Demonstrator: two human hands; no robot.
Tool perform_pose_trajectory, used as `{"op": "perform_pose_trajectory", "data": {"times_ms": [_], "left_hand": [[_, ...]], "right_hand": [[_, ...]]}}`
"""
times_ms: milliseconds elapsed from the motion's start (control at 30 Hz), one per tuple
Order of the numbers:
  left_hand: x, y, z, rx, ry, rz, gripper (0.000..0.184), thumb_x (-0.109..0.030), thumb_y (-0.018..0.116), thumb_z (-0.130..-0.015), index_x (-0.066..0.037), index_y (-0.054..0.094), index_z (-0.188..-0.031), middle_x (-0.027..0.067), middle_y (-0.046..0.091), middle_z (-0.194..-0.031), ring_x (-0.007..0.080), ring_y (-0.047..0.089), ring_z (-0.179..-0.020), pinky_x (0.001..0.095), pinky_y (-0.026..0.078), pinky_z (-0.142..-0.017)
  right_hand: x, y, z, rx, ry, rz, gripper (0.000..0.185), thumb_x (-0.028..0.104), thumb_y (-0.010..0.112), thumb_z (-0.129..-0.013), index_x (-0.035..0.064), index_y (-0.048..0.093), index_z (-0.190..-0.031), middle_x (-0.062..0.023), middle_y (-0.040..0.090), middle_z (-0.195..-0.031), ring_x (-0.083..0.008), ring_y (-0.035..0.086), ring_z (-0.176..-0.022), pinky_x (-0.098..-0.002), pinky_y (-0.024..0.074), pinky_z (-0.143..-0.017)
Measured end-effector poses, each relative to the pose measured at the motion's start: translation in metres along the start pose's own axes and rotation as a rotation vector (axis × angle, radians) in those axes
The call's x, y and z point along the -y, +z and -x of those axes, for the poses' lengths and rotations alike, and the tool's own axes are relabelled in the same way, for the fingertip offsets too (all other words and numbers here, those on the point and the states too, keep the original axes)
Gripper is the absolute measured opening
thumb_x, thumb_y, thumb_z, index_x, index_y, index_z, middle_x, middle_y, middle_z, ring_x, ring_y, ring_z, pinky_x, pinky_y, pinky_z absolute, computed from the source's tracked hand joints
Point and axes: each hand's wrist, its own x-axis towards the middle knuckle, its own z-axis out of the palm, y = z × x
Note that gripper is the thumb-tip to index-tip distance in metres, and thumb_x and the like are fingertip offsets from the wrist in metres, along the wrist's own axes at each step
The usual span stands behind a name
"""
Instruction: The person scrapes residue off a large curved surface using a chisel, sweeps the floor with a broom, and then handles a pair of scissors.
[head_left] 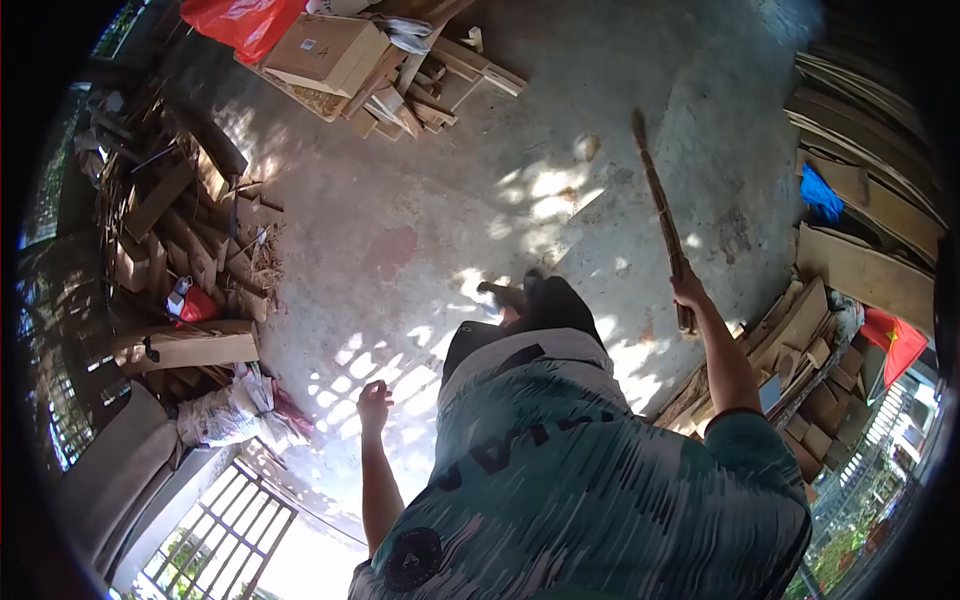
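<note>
A long, thin brown broom-like bundle [655,190] slants over the concrete floor at right of centre. My right hand [688,288] is wrapped round its lower part, near the end closest to me. The far end tapers and points toward the top of the view. At left of my body, my left hand [374,400] hangs over the sunlit floor, touching nothing I can see. Its fingers look curled, but whether they are closed is too small to tell.
Scrap wood and cardboard [180,220] are heaped along the left. A cardboard box [325,52] and planks lie at the top. Flattened cardboard [865,265], a blue bag [820,194] and a red flag [896,345] line the right side. A barred gate [222,530] stands at lower left.
</note>
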Motion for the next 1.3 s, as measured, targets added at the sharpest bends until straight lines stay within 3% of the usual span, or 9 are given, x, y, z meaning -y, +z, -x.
{"op": "perform_pose_trajectory", "data": {"times_ms": [100,233,467,600,767,833,900,1100,1300], "left_hand": [[0.033,0.004,0.047,-0.065,-0.150,0.073,0.034,-0.030,0.060,-0.094,-0.004,0.062,-0.115,0.0127,0.070,-0.082,0.0178,0.067,-0.062,0.0271,0.047,-0.047],[0.037,0.026,0.115,-0.020,-0.253,-0.016,0.034,-0.032,0.062,-0.092,-0.006,0.063,-0.115,0.0122,0.071,-0.083,0.0173,0.067,-0.059,0.0266,0.047,-0.047],[0.013,0.078,0.113,0.082,-0.036,-0.331,0.030,-0.026,0.060,-0.095,-0.004,0.064,-0.115,0.0089,0.071,-0.085,0.0137,0.066,-0.067,0.0267,0.049,-0.054],[-0.026,0.087,0.099,0.053,-0.042,-0.100,0.031,-0.028,0.057,-0.098,-0.003,0.061,-0.116,0.0115,0.071,-0.083,0.0185,0.070,-0.069,0.0287,0.052,-0.056],[-0.059,0.089,0.094,-0.011,0.076,-0.041,0.031,-0.029,0.058,-0.096,-0.005,0.062,-0.115,0.0121,0.071,-0.084,0.0176,0.070,-0.070,0.0287,0.052,-0.058],[-0.046,0.090,0.087,-0.013,0.098,-0.007,0.030,-0.029,0.059,-0.096,-0.004,0.063,-0.113,0.0121,0.071,-0.083,0.0179,0.070,-0.070,0.0294,0.054,-0.060],[-0.034,0.090,0.086,-0.025,0.056,0.014,0.030,-0.028,0.060,-0.095,-0.003,0.064,-0.111,0.0124,0.071,-0.082,0.0177,0.070,-0.069,0.0298,0.056,-0.061],[0.041,0.069,0.083,-0.090,-0.088,0.046,0.028,-0.025,0.060,-0.094,-0.001,0.066,-0.106,0.0113,0.071,-0.080,0.0164,0.069,-0.069,0.0293,0.055,-0.060],[0.159,0.023,0.086,-0.173,-0.223,0.319,0.029,-0.030,0.060,-0.095,-0.006,0.066,-0.110,0.0080,0.072,-0.078,0.0150,0.069,-0.065,0.0292,0.053,-0.058]], "right_hand": [[0.023,0.049,-0.094,-0.030,0.051,0.233,0.080,0.015,0.054,-0.088,0.0060,0.005,-0.150,-0.0287,0.066,-0.095,-0.0375,0.069,-0.075,-0.0461,0.0574,-0.061],[0.023,0.164,-0.056,0.157,-0.089,0.194,0.077,0.020,0.053,-0.088,0.0019,0.009,-0.148,-0.0318,0.065,-0.096,-0.0445,0.066,-0.084,-0.0487,0.0562,-0.072],[0.107,0.192,0.029,0.420,-0.499,0.252,0.076,0.020,0.055,-0.085,0.0090,0.018,-0.150,-0.0329,0.063,-0.106,-0.0455,0.064,-0.097,-0.0495,0.0519,-0.083],[0.133,0.205,0.024,0.434,-0.902,-0.018,0.073,0.018,0.057,-0.084,0.0187,0.026,-0.149,-0.0297,0.059,-0.118,-0.0448,0.059,-0.108,-0.0519,0.0498,-0.086],[0.089,0.134,0.053,0.582,-0.663,-0.093,0.078,0.019,0.060,-0.088,0.0295,0.017,-0.152,-0.0277,0.063,-0.113,-0.0456,0.063,-0.099,-0.0526,0.0529,-0.079],[0.043,0.114,0.052,0.339,-0.605,0.268,0.082,0.018,0.058,-0.090,0.0323,0.007,-0.152,-0.0284,0.066,-0.100,-0.0443,0.067,-0.088,-0.0514,0.0553,-0.066],[0.025,0.080,0.067,0.365,-0.444,0.309,0.080,0.023,0.053,-0.093,0.0295,-0.001,-0.151,-0.0320,0.065,-0.096,-0.0473,0.065,-0.090,-0.0529,0.0537,-0.076],[0.007,0.128,0.024,0.267,-0.310,0.217,0.075,0.018,0.053,-0.093,0.0218,0.004,-0.150,-0.0251,0.066,-0.082,-0.0382,0.067,-0.064,-0.0473,0.0569,-0.054],[0.189,0.231,0.088,0.477,-0.358,0.126,0.082,0.019,0.058,-0.086,0.0139,0.007,-0.150,-0.0255,0.064,-0.097,-0.0349,0.067,-0.077,-0.0483,0.0555,-0.070]]}}
